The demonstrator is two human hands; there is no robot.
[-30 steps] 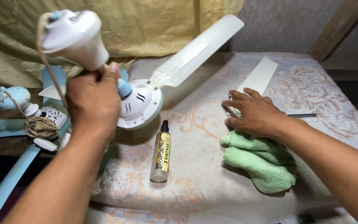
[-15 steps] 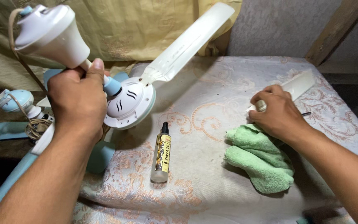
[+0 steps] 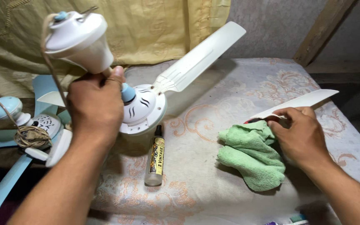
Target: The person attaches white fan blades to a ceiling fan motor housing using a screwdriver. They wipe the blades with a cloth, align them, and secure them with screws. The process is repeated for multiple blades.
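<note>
While the white ceiling fan (image 3: 140, 110) hangs tilted over the near left part of the cloth-covered table (image 3: 213, 183), I have my left hand (image 3: 96, 106) clenched around its downrod just below the white canopy (image 3: 78, 39), and that grip is what keeps the motor housing off the surface. One mounted blade (image 3: 201, 58) points up and away toward the yellow curtain (image 3: 146, 25). My right hand (image 3: 301, 135) pinches a loose white blade (image 3: 296, 104) at its near end, fingers closed on it, just beside the green cloth (image 3: 251, 156). To do this well I judge I should keep the rod grip firm and the housing steady, and lift the loose blade flat so it does not flex. A small bottle (image 3: 156, 158) lies right under the motor; I would mind it. A pale blue fan (image 3: 26, 129) sits off to the left.
</note>
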